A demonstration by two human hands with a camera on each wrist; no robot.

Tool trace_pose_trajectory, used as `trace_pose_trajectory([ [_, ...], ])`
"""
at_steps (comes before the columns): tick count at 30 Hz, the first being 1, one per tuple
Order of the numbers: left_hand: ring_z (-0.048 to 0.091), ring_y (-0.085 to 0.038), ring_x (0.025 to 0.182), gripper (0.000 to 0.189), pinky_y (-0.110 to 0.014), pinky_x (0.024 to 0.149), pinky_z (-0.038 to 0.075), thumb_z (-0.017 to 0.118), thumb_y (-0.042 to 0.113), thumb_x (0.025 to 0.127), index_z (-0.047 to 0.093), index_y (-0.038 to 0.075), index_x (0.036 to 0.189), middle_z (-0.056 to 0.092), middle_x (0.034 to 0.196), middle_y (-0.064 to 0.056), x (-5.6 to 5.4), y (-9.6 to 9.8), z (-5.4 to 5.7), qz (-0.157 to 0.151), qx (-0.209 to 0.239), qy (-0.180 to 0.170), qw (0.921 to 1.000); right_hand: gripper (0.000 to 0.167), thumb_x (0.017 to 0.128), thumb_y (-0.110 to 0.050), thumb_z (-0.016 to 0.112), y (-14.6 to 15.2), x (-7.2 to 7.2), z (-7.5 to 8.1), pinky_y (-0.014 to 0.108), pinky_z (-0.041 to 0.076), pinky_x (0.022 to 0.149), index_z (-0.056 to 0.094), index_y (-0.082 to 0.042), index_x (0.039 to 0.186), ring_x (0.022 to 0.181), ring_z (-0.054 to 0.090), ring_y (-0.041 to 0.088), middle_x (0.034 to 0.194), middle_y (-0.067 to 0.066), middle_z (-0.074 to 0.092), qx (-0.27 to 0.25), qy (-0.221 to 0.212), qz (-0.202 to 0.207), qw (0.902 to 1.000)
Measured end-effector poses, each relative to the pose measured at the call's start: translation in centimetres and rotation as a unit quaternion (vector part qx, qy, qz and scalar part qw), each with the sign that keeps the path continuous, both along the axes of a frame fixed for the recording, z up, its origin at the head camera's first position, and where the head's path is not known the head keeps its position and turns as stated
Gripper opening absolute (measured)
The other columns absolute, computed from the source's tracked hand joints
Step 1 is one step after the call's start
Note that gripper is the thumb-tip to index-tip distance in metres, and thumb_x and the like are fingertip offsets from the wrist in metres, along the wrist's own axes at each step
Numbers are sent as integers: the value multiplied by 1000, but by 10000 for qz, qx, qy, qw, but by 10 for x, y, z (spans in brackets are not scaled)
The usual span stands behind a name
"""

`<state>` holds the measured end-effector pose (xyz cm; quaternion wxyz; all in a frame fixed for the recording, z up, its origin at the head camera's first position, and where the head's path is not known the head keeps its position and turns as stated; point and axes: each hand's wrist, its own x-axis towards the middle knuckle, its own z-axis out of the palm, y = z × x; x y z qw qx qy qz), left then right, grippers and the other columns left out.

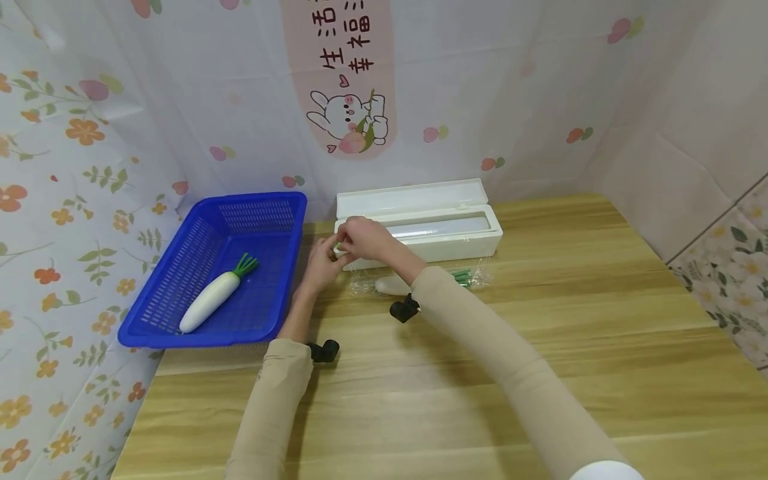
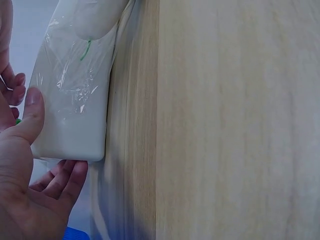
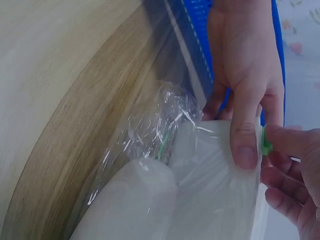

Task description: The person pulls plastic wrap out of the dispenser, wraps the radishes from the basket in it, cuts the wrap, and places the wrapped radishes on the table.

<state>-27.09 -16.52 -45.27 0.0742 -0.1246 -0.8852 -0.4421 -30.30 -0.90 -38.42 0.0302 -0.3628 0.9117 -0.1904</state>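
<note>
A long white cling film box (image 1: 462, 245) stands lid-up at the back of the table, with a roll inside. My left hand (image 1: 321, 267) grips its left end, thumb (image 2: 33, 112) on the front wall and fingers beneath the end. At that same corner my right hand (image 1: 366, 238) pinches a small green slider (image 3: 266, 142) on the box's edge. Clear film (image 3: 165, 117) hangs over the front wall and covers a white radish (image 1: 391, 287) with green stems, lying before the box. My right forearm hides part of this radish in the head view.
A blue plastic basket (image 1: 180, 343) stands at the left, holding another white radish (image 1: 210, 303) with green stems. The wooden table (image 1: 372, 420) runs forward and right of the box. A patterned cloth (image 1: 510, 100) hangs behind.
</note>
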Motion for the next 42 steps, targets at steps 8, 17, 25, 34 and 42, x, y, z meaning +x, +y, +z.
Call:
trace_pose_trajectory([
  [8,46,-30,91,46,-40,84,35,79,14,89,63,4,131,51,81,-13,0,-1,-2,32,48,159,9999,15,100,-10,63,-5,2,0,30,53,77,72,1,103,85,63,19,100,11,71,75,168,-25,9998],
  [17,49,-31,94,48,-42,84,38,81,18,88,64,8,132,52,90,-14,1,0,0,139,29,120,9998,14,99,-7,62,3,1,-7,30,53,80,73,2,102,86,67,21,100,11,73,-289,245,28,9993],
  [25,49,-28,91,52,-39,82,39,80,19,88,63,7,136,52,94,-12,2,1,0,233,-13,4,9997,11,99,-7,64,8,0,-9,29,53,76,73,-1,98,82,65,18,96,9,72,-421,245,93,9988],
  [34,47,-25,89,54,-37,81,39,80,24,88,62,9,137,50,92,-9,2,2,0,281,-52,-118,9995,10,97,-4,64,14,0,-9,27,49,71,73,0,98,73,58,15,88,8,70,-555,235,213,9980],
  [42,47,-24,90,55,-36,82,39,79,26,90,61,10,140,48,92,-7,2,4,-1,211,10,-134,9997,14,99,-7,64,20,-2,-10,27,51,71,75,0,105,73,60,15,92,9,72,-583,207,215,9979],
])
